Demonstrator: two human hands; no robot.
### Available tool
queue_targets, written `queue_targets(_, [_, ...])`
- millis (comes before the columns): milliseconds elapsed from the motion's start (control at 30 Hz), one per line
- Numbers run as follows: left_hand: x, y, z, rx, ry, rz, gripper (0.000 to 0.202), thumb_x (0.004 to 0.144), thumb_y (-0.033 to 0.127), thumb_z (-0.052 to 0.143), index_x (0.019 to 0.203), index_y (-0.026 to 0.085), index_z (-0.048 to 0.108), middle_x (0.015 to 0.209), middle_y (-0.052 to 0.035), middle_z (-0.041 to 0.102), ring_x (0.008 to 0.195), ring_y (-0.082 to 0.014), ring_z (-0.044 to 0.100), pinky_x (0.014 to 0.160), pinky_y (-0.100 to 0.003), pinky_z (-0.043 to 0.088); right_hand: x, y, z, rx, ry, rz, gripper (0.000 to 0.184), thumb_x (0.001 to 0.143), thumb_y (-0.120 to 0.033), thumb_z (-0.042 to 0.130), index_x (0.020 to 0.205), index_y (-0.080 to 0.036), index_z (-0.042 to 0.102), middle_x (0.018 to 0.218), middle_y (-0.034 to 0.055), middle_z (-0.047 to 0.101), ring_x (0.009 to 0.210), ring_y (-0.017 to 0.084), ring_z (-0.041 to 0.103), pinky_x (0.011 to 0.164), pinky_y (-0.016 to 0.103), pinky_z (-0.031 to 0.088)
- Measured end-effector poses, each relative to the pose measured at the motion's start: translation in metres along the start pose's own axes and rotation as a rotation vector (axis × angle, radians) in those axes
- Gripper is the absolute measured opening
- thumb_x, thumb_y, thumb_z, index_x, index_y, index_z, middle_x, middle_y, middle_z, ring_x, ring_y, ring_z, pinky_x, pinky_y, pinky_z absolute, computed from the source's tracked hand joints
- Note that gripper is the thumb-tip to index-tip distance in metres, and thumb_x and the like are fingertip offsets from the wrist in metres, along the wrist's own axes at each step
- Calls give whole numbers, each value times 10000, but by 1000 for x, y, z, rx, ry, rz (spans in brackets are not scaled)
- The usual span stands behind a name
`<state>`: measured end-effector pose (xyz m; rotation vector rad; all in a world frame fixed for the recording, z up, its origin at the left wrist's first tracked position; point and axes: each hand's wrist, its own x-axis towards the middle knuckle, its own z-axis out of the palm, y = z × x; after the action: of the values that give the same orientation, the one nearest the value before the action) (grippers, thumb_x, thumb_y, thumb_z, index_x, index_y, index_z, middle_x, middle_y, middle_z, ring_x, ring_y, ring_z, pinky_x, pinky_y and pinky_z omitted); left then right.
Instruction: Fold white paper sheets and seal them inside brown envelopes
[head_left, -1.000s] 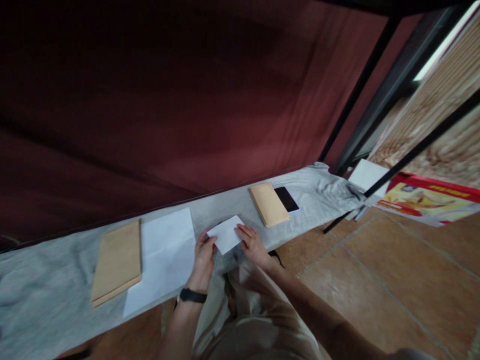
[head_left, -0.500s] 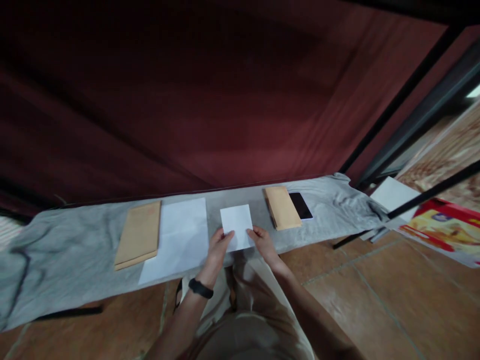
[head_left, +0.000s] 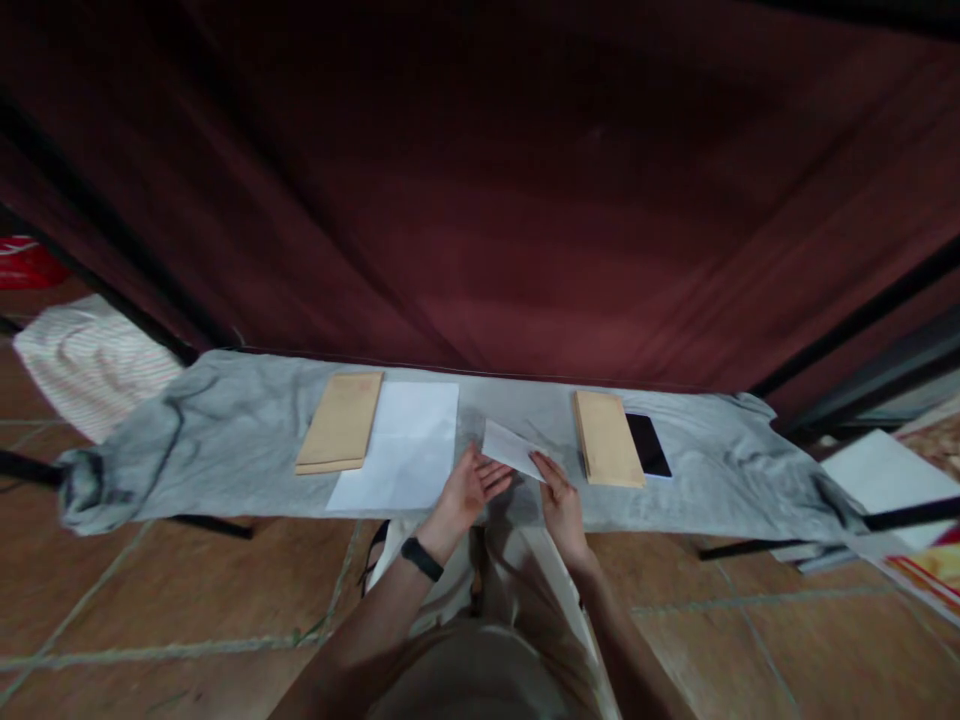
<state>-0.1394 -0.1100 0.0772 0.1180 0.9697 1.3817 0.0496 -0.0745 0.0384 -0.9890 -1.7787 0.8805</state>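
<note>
A small folded white paper (head_left: 513, 449) is tilted above the grey cloth, its right end pinched in my right hand (head_left: 559, 498). My left hand (head_left: 469, 490), with a dark band on its wrist, is open, palm turned up and fingers stretched out just below the paper's left end. Whether those fingertips touch the paper I cannot tell. Left of my hands lie white paper sheets (head_left: 412, 440), beside a stack of brown envelopes (head_left: 341, 422). Another stack of brown envelopes (head_left: 609, 438) rests to the right of my right hand.
A dark-screened phone or tablet (head_left: 649, 446) lies against the right envelopes. Grey cloth (head_left: 225, 440) covers the narrow bench. A dark red curtain (head_left: 480, 250) hangs behind it. Striped cloth (head_left: 105, 365) is at far left; white board (head_left: 885, 480) and black bars are at right.
My left hand has let go of the paper and turned palm up. The paper, now in my right hand, has tilted from flat to slanted. The view has shifted left.
</note>
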Motion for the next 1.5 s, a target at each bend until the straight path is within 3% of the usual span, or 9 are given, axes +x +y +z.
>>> queue_targets(167, [-4, 0, -12, 90, 30, 80, 284, 721, 278, 801, 943, 185, 650, 898, -53, 721, 792, -188, 693, 722, -318, 577, -12, 11, -6, -111, -39, -49, 551, 866, -119, 433, 1337, -286, 664, 1430, 36, 608, 1368, 208, 517, 1216, 462, 351])
queue_targets(367, [1, -14, -21, 393, 59, 258, 336, 628, 270, 798, 938, 188, 697, 847, -37, 709, 756, -184, 661, 588, -255, 498, -16, 18, -4, 111, 74, 191, 547, 783, -203, 490, 1293, -253, 681, 1485, 51, 558, 1395, 247, 486, 1212, 490, 332])
queue_targets(467, [5, -16, -23, 409, 121, 313, 356, 627, 272, 782, 965, 206, 691, 829, -33, 702, 739, -186, 654, 558, -248, 465, -11, 20, -5, 352, 256, 442, 587, 768, -324, 538, 1342, -221, 612, 1399, 104, 626, 1265, 271, 603, 1041, 460, 512])
queue_targets(567, [9, -17, -24, 443, 88, 331, 356, 641, 253, 749, 990, 213, 691, 839, -36, 709, 695, -169, 633, 538, -237, 437, -7, 19, -8, 516, 201, 616, 557, 772, -479, 593, 1264, -220, 628, 1164, 105, 736, 1002, 270, 720, 751, 377, 608])
queue_targets(800, [20, -18, -31, 577, 115, 432, 323, 698, 279, 717, 1017, 231, 710, 774, -26, 691, 683, -187, 614, 629, -301, 485, 3, 33, -5, 379, 163, 584, 415, 665, -556, 716, 918, -229, 687, 898, 71, 747, 792, 259, 693, 603, 362, 577])
queue_targets(1000, [22, 55, -72, 1099, 485, 830, 336, 806, 225, 645, 1140, 221, 681, 1206, -114, 673, 1169, -270, 599, 1021, -393, 449, 16, 63, -11, -90, 175, 419, 429, 779, -553, 521, 938, -195, 696, 904, 138, 743, 845, 279, 693, 775, 397, 549])
queue_targets(1200, [9, 154, -142, 1256, 975, 734, 601, 917, 359, 548, 1437, 81, 428, 1595, -290, 282, 1478, -429, 239, 1103, -574, 301, 8, 70, -6, -319, 199, 305, 586, 862, -549, 387, 1189, -148, 662, 1064, 187, 739, 952, 311, 697, 817, 412, 523])
queue_targets(1300, [5, 169, -172, 1459, 1083, 570, 769, 886, 500, 585, 1483, 68, 366, 1577, -317, 309, 1480, -447, 235, 1118, -586, 256, 6, 67, -2, -349, 210, 291, 609, 873, -562, 368, 1213, -146, 653, 1039, 178, 739, 918, 297, 699, 788, 390, 523])
queue_targets(1500, [2, 163, -207, 1683, 1048, 427, 781, 872, 569, 542, 1477, 98, 398, 1394, -275, 534, 1310, -434, 476, 1039, -527, 365, 6, 67, -3, -363, 207, 297, 612, 871, -556, 373, 1203, -124, 651, 933, 164, 733, 819, 289, 684, 740, 384, 511])
